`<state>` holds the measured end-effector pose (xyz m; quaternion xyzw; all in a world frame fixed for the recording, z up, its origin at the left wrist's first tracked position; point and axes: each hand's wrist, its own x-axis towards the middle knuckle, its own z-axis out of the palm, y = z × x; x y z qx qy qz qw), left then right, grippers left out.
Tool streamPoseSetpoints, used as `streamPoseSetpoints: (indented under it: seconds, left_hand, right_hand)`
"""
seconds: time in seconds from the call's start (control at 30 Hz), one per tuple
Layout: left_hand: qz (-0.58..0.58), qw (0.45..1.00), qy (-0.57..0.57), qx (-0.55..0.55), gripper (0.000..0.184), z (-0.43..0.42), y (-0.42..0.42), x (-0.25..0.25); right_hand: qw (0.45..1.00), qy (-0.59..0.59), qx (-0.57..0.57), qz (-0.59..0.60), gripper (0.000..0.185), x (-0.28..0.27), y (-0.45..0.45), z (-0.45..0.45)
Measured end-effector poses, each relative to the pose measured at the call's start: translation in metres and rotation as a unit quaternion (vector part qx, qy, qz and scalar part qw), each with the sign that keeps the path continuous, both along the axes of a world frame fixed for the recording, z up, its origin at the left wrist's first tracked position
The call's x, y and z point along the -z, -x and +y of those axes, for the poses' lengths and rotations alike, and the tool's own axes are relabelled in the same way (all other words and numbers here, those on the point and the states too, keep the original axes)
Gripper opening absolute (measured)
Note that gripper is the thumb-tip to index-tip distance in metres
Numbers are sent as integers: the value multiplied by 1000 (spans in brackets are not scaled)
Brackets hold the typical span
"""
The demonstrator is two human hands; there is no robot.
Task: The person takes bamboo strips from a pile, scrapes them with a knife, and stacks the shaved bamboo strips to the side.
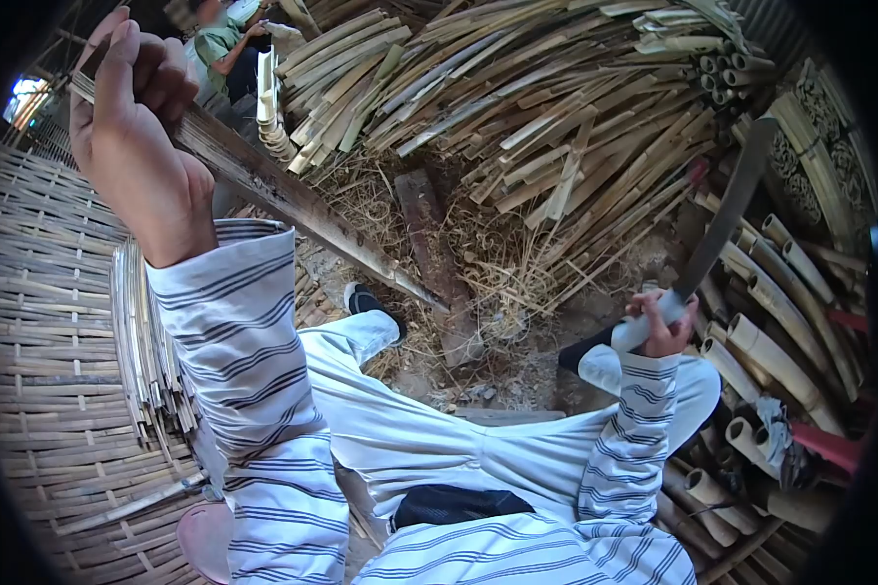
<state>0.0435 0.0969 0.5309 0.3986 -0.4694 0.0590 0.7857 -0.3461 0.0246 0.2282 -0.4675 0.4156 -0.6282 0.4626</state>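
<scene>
Raised at the upper left, my left hand (141, 127) is closed round the upper end of a long split bamboo piece (302, 210). The piece slants down to the right, and its lower tip is over a dark wooden block (424, 224) on the ground between my feet. My right hand (665, 322) grips the pale handle of a long machete (727, 214) near my right knee. The dark blade points up and to the right, apart from the bamboo piece.
Split bamboo strips (556, 127) lie heaped ahead. Bamboo tubes (780, 361) are stacked at the right. A woven bamboo panel (44, 341) stands at the left, beside a strip bundle (146, 341). Shavings (517, 283) litter the ground. Another person (226, 49) sits at the upper left.
</scene>
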Motion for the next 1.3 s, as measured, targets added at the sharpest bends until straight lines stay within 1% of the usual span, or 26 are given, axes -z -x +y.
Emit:
streamPoseSetpoints:
  seconds: [0.07,0.1,0.13,0.17,0.2,0.23,0.27,0.3,0.33,0.37,0.4,0.5,0.53,0.63,0.67,0.73,0.77,0.83,0.87,0.9,0.97,1.07,1.17,1.2,1.23,1.3]
  left_hand:
    - [0,1000,-23,18,17,-1,9,0]
    - [1,999,-31,29,16,0,14,-1]
    - [2,998,-39,41,14,1,18,-2]
    - [0,996,-38,80,13,5,17,-2]
    - [-4,992,-35,118,12,10,11,-4]
    - [-7,987,-34,156,11,15,10,-5]
    - [-12,989,-47,138,9,19,14,-7]
    - [1,996,-52,72,8,22,19,-11]
    - [13,998,-58,5,8,25,26,-15]
    - [25,996,-63,-64,8,29,30,-18]
    - [-7,993,-92,-76,11,36,23,-22]
    - [-6,998,-41,-42,20,36,38,-30]
    - [-21,993,-38,-108,22,29,41,-29]
    - [-13,998,-44,41,24,24,37,-21]
    - [-6,999,-45,21,24,21,39,-19]
    - [6,999,-44,-21,26,16,43,-15]
    - [15,998,-53,11,22,18,34,-17]
    - [32,994,-68,73,15,22,14,-28]
    - [36,997,-64,-34,17,18,20,-27]
    - [32,997,-71,-5,19,18,18,-28]
    - [24,995,-81,51,23,19,14,-31]
    - [54,996,-67,-17,24,8,28,-19]
    - [55,995,-71,-33,26,3,28,-19]
    - [50,995,-85,12,29,4,26,-18]
    - [53,995,-87,11,30,4,27,-19]
    - [58,994,-89,11,31,-1,36,-21]
  right_hand:
    - [997,-48,-56,37,31,1,-6,19]
    - [987,-144,-67,3,27,3,-15,27]
    - [984,-25,33,173,25,25,-27,28]
    - [928,98,130,335,25,32,-43,30]
    - [973,-105,34,203,26,34,-51,37]
    - [949,-302,-64,57,28,25,-59,46]
    - [950,-251,-69,169,27,52,-64,47]
    - [936,-271,-91,206,25,77,-65,49]
    - [919,-289,-115,243,23,83,-72,51]
    - [906,-357,-135,182,19,87,-78,53]
    - [884,-391,-173,187,18,90,-79,51]
    - [838,-441,-242,209,16,98,-86,45]
    - [826,-451,-258,218,15,101,-89,46]
    - [858,-411,-235,200,14,113,-96,52]
    - [854,-397,-234,240,14,120,-96,50]
    - [846,-464,-245,93,15,126,-94,47]
    - [834,-492,-249,19,16,127,-94,44]
    - [765,-585,-240,-123,15,128,-91,34]
    - [720,-625,-233,-192,16,128,-88,30]
    - [670,-658,-224,-259,17,128,-87,26]
    - [690,-650,-201,-247,16,128,-86,27]
    - [740,-623,-169,-189,13,138,-91,33]
    - [776,-590,-142,-170,19,136,-93,40]
    - [776,-586,-162,-164,22,135,-92,40]
    - [776,-583,-181,-159,25,134,-89,39]
    - [720,-611,-235,-231,31,158,-77,35]
